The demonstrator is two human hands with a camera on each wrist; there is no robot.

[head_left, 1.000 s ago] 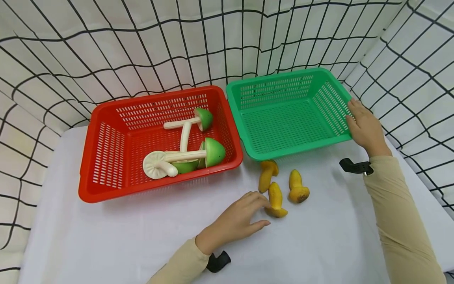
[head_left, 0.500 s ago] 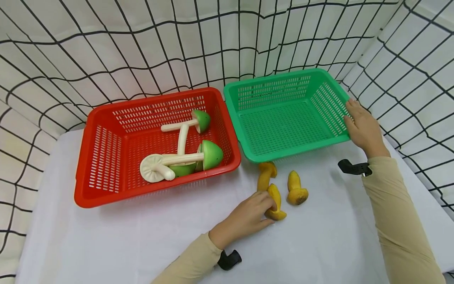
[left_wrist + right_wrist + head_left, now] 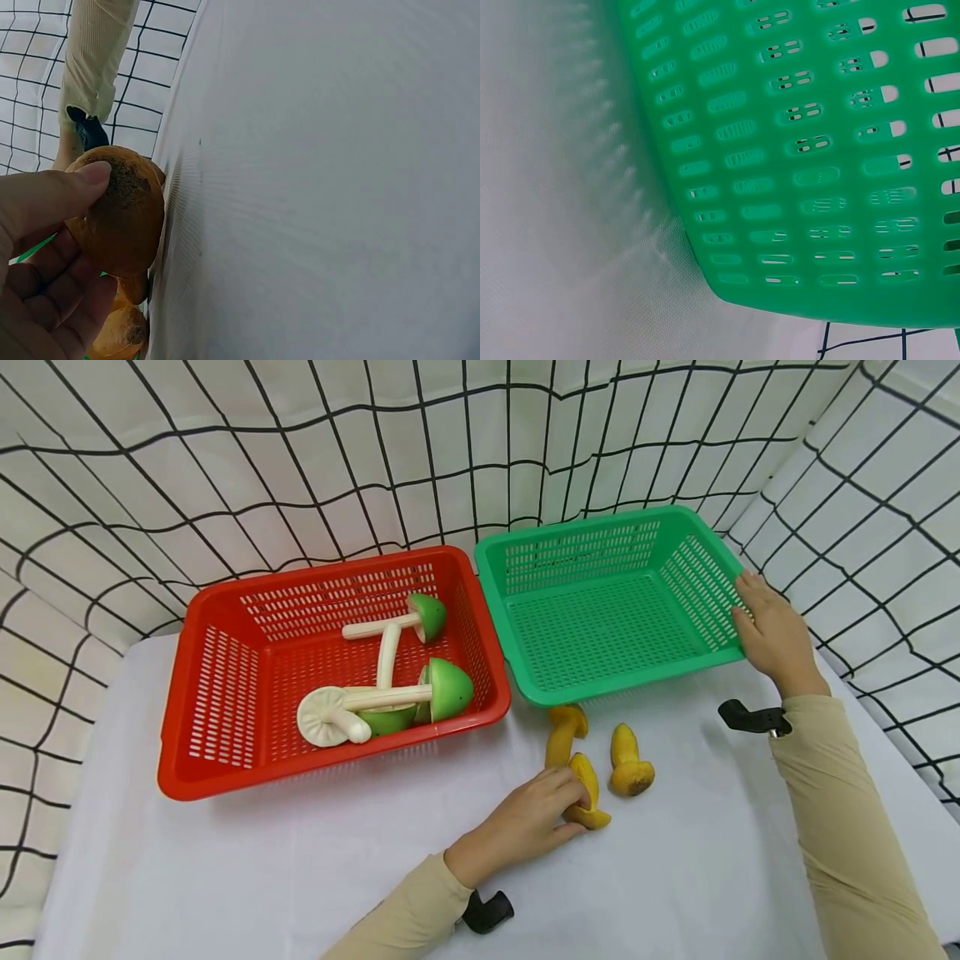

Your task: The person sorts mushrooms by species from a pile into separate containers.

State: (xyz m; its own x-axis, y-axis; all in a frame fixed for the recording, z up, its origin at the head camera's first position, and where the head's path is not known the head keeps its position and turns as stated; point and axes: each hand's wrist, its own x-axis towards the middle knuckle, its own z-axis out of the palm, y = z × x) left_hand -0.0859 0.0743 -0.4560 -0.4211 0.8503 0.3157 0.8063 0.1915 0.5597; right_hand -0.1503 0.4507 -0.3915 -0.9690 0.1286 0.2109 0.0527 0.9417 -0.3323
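Note:
My left hand (image 3: 521, 818) pinches a yellow mushroom (image 3: 591, 815) low over the white tabletop. In the left wrist view the thumb presses on its brownish cap (image 3: 127, 225), and the other fingers lie behind it. Two more yellow mushrooms lie close by: one (image 3: 560, 742) at the front edge of the green basket (image 3: 607, 618), the other (image 3: 628, 764) to the right. My right hand (image 3: 776, 631) rests on the basket's right rim with its fingers extended. The right wrist view shows only the slotted green side (image 3: 780, 187), no fingers.
A red basket (image 3: 258, 777) stands left of the green one, their rims meeting. Several green-capped mushrooms (image 3: 450, 689) with white stems lie inside it. White cloth walls under black netting (image 3: 495, 464) rise behind and at both sides.
My left hand has moved slightly right and closed its fingers round the nearest yellow mushroom. My right hand has stayed on the green basket's rim.

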